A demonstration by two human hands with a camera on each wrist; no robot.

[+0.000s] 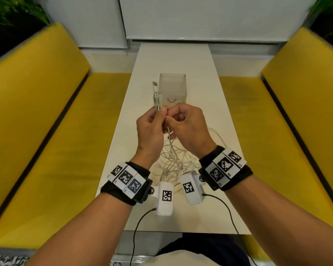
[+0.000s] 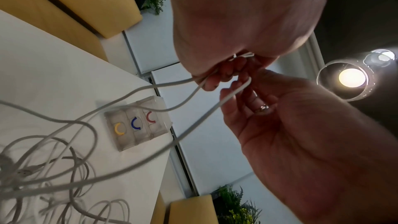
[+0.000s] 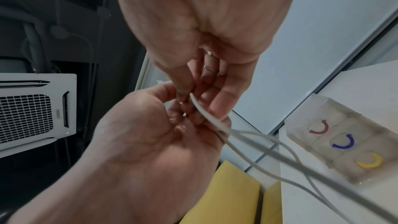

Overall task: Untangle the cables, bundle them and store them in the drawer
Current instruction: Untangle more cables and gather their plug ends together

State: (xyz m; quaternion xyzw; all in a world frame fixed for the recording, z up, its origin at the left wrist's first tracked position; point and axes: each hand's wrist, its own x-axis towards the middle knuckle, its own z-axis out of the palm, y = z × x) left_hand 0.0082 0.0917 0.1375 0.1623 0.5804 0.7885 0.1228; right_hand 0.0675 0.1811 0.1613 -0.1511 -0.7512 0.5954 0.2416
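Both of my forearms reach forward from the bottom of the head view, each wrist strapped with a black band carrying white tiles printed with black square markers (image 1: 125,178), and a small white camera block (image 1: 164,196) hangs under each wrist; beyond them my left hand (image 1: 149,129) and my right hand (image 1: 188,127) meet in the air above the long white tabletop (image 1: 173,58). My left fingers (image 2: 213,81) are curled round a gathered group of thin white cable strands (image 1: 157,104), whose plug ends (image 1: 155,87) stand up above my fist; my right fingers (image 3: 194,113) are curled too, thumb and forefinger pinching one white strand just beside the left hand; a ring shows on one right finger (image 2: 263,108).

From the two hands the strands fall to a loose tangle of white cables (image 1: 173,158) lying on the tabletop between my wrists, loops crossing over one another; I cannot tell how many separate cables there are.

Farther along the tabletop, past my hands, stands a small frosted translucent plastic drawer unit (image 1: 172,87); the wrist views show three drawers stacked in it, with a red curved handle (image 2: 150,117), a blue curved handle (image 2: 135,123) and a yellow curved handle (image 2: 118,129); all three fronts sit flush.

Yellow padded benches (image 1: 46,131) run along both sides, and green leafy plants (image 1: 12,14) sit behind their backs.
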